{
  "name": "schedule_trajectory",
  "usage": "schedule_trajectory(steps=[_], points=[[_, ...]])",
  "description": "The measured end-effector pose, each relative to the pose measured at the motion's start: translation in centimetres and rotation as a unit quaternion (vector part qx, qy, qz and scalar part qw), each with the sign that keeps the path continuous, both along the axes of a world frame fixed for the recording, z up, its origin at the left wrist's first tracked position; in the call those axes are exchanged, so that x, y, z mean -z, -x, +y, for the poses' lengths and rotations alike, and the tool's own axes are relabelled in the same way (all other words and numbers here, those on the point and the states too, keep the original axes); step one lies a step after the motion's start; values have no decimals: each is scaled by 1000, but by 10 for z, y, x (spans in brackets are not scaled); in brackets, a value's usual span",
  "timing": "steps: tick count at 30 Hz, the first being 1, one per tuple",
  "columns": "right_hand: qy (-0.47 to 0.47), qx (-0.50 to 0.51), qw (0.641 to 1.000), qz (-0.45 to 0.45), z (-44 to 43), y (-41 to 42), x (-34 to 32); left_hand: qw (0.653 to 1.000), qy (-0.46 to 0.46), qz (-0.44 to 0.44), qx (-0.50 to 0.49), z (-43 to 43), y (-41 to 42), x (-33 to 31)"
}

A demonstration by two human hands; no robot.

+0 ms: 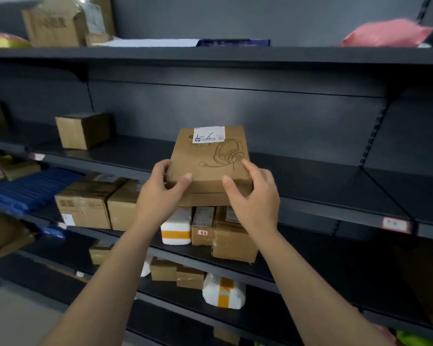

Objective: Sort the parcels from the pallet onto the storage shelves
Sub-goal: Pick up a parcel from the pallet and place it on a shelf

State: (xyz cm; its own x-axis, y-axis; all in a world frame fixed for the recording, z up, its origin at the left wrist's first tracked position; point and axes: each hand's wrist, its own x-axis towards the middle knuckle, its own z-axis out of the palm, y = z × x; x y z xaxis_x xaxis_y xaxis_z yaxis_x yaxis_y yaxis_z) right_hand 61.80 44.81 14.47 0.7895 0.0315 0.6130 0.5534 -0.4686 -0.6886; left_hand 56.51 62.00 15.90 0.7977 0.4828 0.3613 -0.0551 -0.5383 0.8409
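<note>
Two hands hold one brown parcel: your left hand and right hand each clasp a near corner, fingers curled round it. It lies across the front edge of the middle shelf, half on. This looks like the placing step; next, slide it back squarely, then release.

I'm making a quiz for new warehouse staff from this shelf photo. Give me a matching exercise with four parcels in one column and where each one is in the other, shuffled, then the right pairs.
Things
1. headset box
2. pink bag
3. plain carton
4. blue pack

Places
A. top shelf, far right
B. third shelf down, far left
C. gripped by the left hand and the right hand
D. standing alone on the second shelf down, to the left

Pairs: 1-C, 2-A, 3-D, 4-B
</note>
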Motion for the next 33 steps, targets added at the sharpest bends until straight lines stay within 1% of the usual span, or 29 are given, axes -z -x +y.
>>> schedule_trajectory(steps=[6, 10, 15, 17, 25, 29, 33], points=[[12, -28, 999, 14, 98, -55, -11, 999, -44, 9, -10, 97, -44, -13], [47, -44, 997, 39, 160, -91, -20, 996, -73, 22, -44, 156, -75, -16], [77, -71, 994, 42, 230, -139, -23, 992, -92, 51, -73, 224, -112, -15], [103, -82, 990, 44, 256, -163, -25, 989, -102, 65, -86, 248, -132, -15], [218, -113, 967, 70, 341, -250, -27, 977, -127, 125, -120, 325, -204, -11], [248, -125, 957, 81, 370, -273, -15, 971, -139, 155, -115, 356, -224, -5], [260, -119, 956, 71, 392, -282, -7, 965, -174, 164, -110, 380, -237, 1]])
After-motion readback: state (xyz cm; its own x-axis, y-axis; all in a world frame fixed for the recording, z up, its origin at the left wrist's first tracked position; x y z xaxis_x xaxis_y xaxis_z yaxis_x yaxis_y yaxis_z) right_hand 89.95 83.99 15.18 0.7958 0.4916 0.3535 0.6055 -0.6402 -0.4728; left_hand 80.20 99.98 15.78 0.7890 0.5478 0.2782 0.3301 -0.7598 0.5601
